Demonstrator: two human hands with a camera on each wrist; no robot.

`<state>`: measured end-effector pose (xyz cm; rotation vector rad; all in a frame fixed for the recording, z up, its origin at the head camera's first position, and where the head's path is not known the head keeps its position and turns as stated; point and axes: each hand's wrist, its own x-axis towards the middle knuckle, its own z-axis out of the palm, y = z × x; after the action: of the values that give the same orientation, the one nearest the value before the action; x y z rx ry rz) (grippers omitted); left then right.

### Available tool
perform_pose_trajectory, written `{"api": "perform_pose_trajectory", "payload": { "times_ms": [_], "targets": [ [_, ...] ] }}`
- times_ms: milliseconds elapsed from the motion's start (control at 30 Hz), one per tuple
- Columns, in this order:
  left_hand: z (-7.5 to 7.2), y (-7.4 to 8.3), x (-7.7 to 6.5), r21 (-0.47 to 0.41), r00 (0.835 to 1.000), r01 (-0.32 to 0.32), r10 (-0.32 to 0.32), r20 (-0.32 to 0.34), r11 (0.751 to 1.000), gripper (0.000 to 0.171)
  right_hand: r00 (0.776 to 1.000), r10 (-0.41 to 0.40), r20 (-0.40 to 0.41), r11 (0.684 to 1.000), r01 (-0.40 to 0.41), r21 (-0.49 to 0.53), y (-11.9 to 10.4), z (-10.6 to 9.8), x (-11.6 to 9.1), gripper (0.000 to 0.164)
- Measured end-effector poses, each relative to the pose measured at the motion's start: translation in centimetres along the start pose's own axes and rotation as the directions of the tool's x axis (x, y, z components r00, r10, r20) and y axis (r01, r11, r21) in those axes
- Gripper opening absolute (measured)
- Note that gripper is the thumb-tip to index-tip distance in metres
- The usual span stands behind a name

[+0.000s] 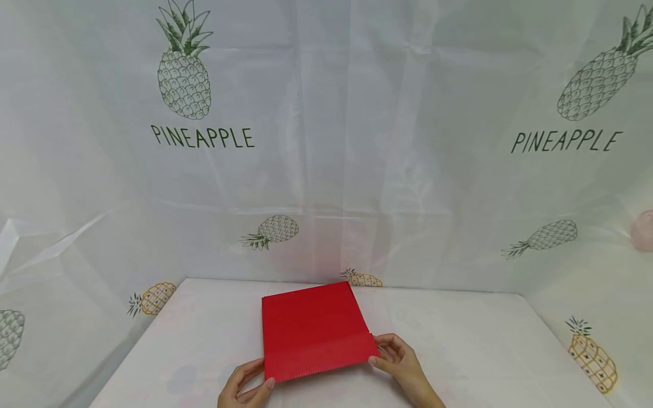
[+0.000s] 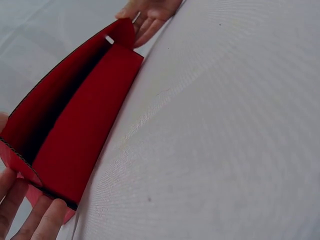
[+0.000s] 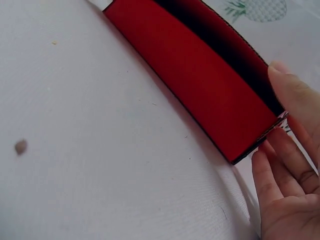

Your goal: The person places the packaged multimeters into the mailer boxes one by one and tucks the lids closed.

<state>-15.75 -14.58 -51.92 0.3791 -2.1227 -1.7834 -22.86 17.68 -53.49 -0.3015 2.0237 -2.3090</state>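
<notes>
A flat red cardboard box (image 1: 311, 323) lies on the white table, its lid slightly raised along the near edge. In the left wrist view a dark gap shows between the lid and the red front wall (image 2: 90, 115). My left hand (image 1: 246, 384) holds the near left corner, thumb on the lid's edge and fingers along the side. At the near right corner, my right hand (image 1: 400, 362) pinches the lid edge with its thumb, fingers against the side, as the right wrist view shows of the box (image 3: 200, 85). The inside is too dark to make out.
The white-covered table (image 1: 474, 345) extends around the box on both sides. Behind it hangs a pale curtain (image 1: 326, 141) printed with pineapples, and it also closes in the left and right sides. A small brown speck (image 3: 20, 146) shows in the right wrist view.
</notes>
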Motion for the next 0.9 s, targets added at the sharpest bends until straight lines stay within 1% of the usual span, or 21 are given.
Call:
{"api": "perform_pose_trajectory", "payload": {
  "times_ms": [133,233,333,367,433,467,500,567,600,667,733,800,900],
  "targets": [
    [0.0,-0.2,0.1,-0.018,0.999,-0.02,0.021,0.033,1.0,0.049,1.0,0.003,0.009,1.0,-0.004,0.022,0.0,-0.3,-0.1,0.046],
    [0.1,-0.2,0.2,-0.031,0.998,-0.013,0.015,0.053,0.999,0.05,0.999,0.0,0.034,1.0,-0.001,0.03,0.0,-0.5,-0.1,0.044],
    [0.3,-0.2,0.3,0.024,0.998,-0.031,0.029,0.062,0.999,0.058,0.997,0.017,0.074,1.0,-0.019,0.022,-0.1,-0.6,0.0,0.046],
    [0.3,-0.3,0.4,0.052,0.996,-0.041,0.037,0.077,0.998,0.062,0.995,0.023,0.095,1.0,-0.024,0.016,-0.1,-0.7,0.0,0.048],
    [0.4,-0.5,0.7,0.099,0.989,-0.082,0.068,0.131,0.992,0.07,0.989,0.023,0.145,1.0,-0.023,-0.002,-0.2,-0.7,0.3,0.053],
    [0.4,-0.5,1.0,0.113,0.982,-0.103,0.084,0.167,0.988,0.075,0.984,0.017,0.178,1.0,-0.015,-0.01,-0.3,-0.7,0.5,0.055],
    [0.4,-0.6,1.3,0.109,0.973,-0.125,0.101,0.208,0.986,0.079,0.977,0.004,0.213,1.0,0.0,-0.016,-0.4,-0.7,0.8,0.058],
    [0.3,-0.8,2.0,0.086,0.947,-0.155,0.123,0.298,0.984,0.085,0.958,-0.031,0.287,0.999,0.036,-0.014,-0.4,-0.8,1.3,0.062],
    [0.3,-0.8,2.4,0.072,0.931,-0.17,0.136,0.339,0.983,0.087,0.946,-0.046,0.32,0.999,0.052,-0.011,-0.4,-0.8,1.5,0.064],
    [0.1,-0.9,3.1,0.048,0.906,-0.175,0.142,0.399,0.983,0.09,0.922,-0.066,0.382,0.997,0.072,-0.002,-0.5,-0.9,2.0,0.066],
    [-0.1,-0.9,3.7,0.04,0.883,-0.176,0.14,0.449,0.984,0.091,0.905,-0.058,0.421,0.998,0.064,-0.002,-0.5,-0.9,2.4,0.067],
    [-0.3,-1.0,4.1,0.042,0.866,-0.17,0.129,0.484,0.985,0.091,0.896,-0.038,0.442,0.998,0.053,-0.022,-0.4,-1.0,2.7,0.068],
    [-0.4,-1.2,4.3,0.038,0.86,-0.149,0.11,0.499,0.988,0.091,0.897,-0.012,0.441,0.997,0.043,-0.06,-0.3,-0.9,2.7,0.068]
  ]
}}
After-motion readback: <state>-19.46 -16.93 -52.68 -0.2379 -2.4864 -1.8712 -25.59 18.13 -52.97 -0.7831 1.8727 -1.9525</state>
